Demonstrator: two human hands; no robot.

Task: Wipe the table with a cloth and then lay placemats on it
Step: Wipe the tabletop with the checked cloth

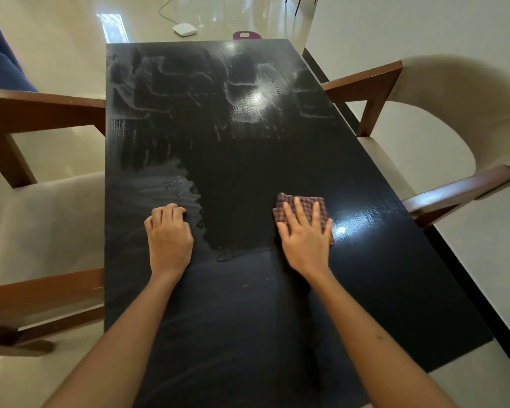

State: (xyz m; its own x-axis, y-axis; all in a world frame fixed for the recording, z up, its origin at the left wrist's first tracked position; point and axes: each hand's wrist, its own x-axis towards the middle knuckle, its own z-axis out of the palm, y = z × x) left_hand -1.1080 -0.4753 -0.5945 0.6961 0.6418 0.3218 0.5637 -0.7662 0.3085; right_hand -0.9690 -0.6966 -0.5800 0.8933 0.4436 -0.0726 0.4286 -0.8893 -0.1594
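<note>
The checked cloth [302, 212] lies flat on the black table [248, 304], right of the middle, pinned under my right hand [305, 240]; that hand is spread open, palm down, fingers pressing the fabric rather than gripping it, and the cloth's far edge shows beyond my fingertips; my left hand [168, 235] rests on the tabletop well apart from the cloth, fingers curled under into a loose fist, holding nothing; damp streaks [171, 184] cross the surface just beyond that hand and over the far half; a cushioned wooden armchair [442, 128] stands at the right edge and another [42, 201] at the left.
</note>
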